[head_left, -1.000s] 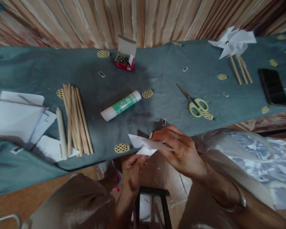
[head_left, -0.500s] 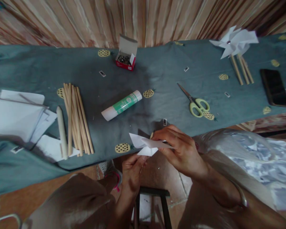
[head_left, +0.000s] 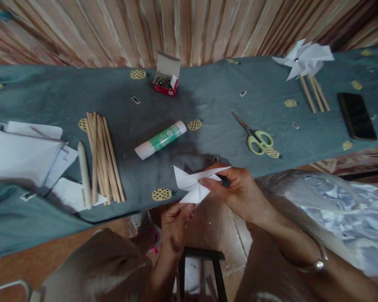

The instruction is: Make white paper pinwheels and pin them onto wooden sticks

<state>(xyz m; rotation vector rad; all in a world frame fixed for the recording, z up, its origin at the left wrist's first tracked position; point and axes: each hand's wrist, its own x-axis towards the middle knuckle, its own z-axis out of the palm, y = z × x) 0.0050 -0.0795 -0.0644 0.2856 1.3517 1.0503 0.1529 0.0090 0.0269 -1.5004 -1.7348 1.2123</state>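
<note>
A white paper pinwheel (head_left: 192, 183) is held between my two hands at the table's near edge. My left hand (head_left: 175, 220) pinches its lower blade between thumb and fingers. From the right, my right hand (head_left: 239, 191) grips it with the thumb pressed near the middle and the fingers behind, partly hidden. Beyond the pinwheel lies a glue stick (head_left: 160, 139) with a green label. Green-handled scissors (head_left: 253, 134) rest to the right, blades pointing away. Further back stands an open red box (head_left: 165, 86) of small metal pins.
Wooden sticks (head_left: 102, 159) lie at left beside a thicker pale rod (head_left: 84, 174) and stacked white paper (head_left: 22, 155). Finished pinwheels (head_left: 302, 61) on sticks and a phone (head_left: 356, 116) are at right. A plastic bag of paper scraps (head_left: 340, 214) hangs by my right arm.
My right hand has shifted its hold, its thumb now on top near the pinwheel's middle. The pinwheel has tilted to show more of its face. My left hand stays nearly still.
</note>
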